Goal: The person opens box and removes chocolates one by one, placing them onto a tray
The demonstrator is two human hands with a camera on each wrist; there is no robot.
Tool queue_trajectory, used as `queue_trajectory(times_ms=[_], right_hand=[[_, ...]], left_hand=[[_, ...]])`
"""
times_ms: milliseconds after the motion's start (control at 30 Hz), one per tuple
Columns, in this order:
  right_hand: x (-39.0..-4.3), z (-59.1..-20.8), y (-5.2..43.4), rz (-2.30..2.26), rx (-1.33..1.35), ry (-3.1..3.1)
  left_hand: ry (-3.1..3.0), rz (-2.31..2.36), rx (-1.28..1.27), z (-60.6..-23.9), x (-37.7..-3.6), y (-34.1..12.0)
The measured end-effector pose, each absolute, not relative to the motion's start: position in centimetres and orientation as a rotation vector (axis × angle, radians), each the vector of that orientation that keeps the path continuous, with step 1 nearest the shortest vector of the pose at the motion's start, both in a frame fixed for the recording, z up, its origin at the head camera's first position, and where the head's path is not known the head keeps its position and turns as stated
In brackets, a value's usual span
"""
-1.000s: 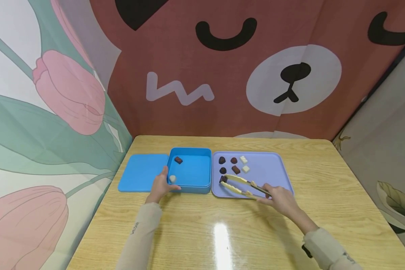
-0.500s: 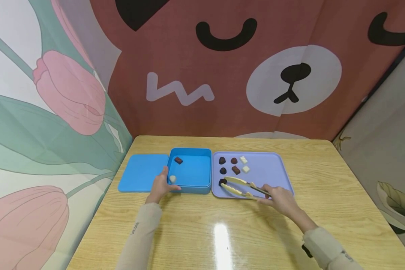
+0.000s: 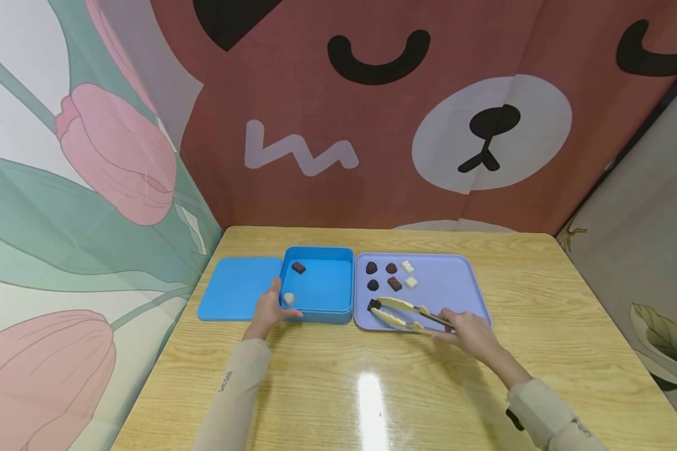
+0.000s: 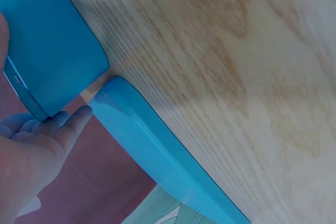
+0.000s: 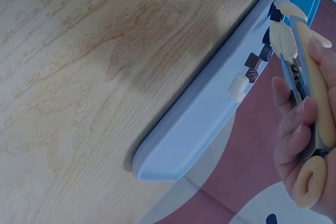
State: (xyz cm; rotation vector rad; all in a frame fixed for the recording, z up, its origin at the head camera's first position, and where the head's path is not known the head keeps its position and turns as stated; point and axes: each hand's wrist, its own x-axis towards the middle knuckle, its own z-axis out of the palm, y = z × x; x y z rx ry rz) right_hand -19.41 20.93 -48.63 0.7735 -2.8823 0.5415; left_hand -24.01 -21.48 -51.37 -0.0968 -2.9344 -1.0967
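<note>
In the head view, my left hand [image 3: 269, 310] holds the front left corner of an open blue box [image 3: 324, 288]. Its thumb lies along the front and its fingers along the left side. One dark chocolate [image 3: 298, 267] and one white chocolate [image 3: 289, 299] lie inside. My right hand [image 3: 469, 335] grips a pair of tongs [image 3: 431, 317] with cream-coloured tips. Those tips are around a dark chocolate [image 3: 374, 305] at the front left of the purple tray [image 3: 446, 275]; whether they squeeze it, I cannot tell. The right wrist view shows fingers curled round the tongs [image 5: 317, 82].
Several more chocolates stand in rows at the tray's back left, among them a brown bar [image 3: 394, 284] and a white bar [image 3: 407, 267]. Left of the box lies a flat blue lid [image 3: 237, 289]. Everything rests on a wooden table [image 3: 316, 388] before a printed cloth backdrop.
The dark chocolate at the tongs' tips has shifted slightly and turned, and the tips have come a little closer together around it. My left hand and the box have stayed in place.
</note>
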Motion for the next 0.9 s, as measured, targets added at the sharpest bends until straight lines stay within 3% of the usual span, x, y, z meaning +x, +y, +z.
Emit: queue_trajectory(times_ms=[900], right_hand=[[-19.54,-48.43,20.94,0.582,0.697,-2.918]], left_hand=[[-2.930,-1.107,-0.107,-51.54,-24.12,-21.59]])
